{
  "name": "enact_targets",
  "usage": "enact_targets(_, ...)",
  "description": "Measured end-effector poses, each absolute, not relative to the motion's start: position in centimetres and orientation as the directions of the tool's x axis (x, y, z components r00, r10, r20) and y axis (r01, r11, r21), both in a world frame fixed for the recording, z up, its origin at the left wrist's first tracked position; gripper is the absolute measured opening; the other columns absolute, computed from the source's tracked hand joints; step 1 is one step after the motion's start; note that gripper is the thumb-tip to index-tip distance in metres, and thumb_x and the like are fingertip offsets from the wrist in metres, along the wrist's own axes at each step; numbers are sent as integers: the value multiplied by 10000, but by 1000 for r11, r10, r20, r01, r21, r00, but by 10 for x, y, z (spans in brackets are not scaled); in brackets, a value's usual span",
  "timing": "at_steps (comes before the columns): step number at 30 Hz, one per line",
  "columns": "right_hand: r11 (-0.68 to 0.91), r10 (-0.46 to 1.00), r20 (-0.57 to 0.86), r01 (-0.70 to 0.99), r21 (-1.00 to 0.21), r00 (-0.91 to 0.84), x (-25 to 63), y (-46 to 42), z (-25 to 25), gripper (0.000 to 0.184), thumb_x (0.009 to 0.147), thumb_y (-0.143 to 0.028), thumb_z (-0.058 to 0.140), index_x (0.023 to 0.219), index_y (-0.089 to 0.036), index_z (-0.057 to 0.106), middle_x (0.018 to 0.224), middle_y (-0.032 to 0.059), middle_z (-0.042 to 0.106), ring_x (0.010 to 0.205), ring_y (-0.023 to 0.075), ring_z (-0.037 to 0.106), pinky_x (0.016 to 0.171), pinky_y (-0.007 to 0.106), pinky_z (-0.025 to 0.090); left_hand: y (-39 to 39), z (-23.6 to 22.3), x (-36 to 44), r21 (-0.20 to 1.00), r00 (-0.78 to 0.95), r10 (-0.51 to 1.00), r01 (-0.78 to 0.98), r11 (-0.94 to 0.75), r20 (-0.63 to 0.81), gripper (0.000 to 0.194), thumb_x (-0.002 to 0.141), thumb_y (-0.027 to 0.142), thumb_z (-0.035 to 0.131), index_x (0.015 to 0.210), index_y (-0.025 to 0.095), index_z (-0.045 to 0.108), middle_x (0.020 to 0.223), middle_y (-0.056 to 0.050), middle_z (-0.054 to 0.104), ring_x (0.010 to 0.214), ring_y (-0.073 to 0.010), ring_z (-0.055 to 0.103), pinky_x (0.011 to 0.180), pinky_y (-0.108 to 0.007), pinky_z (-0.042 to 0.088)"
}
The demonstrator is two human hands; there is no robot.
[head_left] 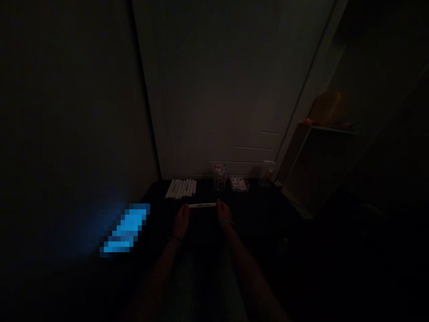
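Observation:
In dim light, a white marker [203, 205] is held level between my two hands over the dark table. My left hand [182, 221] is closed on its left end, and my right hand [224, 211] pinches the right end. Just beyond my left hand, several white markers [181, 188] lie side by side in a row. Past my right hand stands a clear container [220, 180] with a few coloured-tipped pieces showing at the top. Beside it lies a clear case [239, 184] of small patterned pieces, too dark to make out.
Another clear container [267, 173] stands at the table's back right. A blurred, glowing blue screen [127, 229] is at the left. A pale panelled wall [214, 98] rises behind the dark table [254, 210]. To the right is a shelf unit [321, 165] with things on top.

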State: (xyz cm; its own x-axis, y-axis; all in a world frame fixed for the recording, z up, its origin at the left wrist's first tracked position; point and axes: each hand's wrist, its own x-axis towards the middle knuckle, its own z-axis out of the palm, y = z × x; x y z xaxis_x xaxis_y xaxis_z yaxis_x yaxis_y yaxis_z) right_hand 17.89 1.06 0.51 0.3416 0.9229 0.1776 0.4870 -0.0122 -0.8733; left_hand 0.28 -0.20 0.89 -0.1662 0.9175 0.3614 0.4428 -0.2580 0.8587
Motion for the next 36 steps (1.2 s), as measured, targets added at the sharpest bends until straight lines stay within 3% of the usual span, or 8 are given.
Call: enact_targets(36, -46, 915, 168, 510, -859, 366, 176, 8, 9, 505, 800, -571, 251, 673, -206, 576, 627, -2, 566, 584, 119, 494, 515, 190, 333, -1, 10, 0, 856, -148, 928, 458, -242, 341, 340, 817, 449, 281, 634, 205, 432, 570, 31, 462, 547, -113, 434, 542, -221, 330)
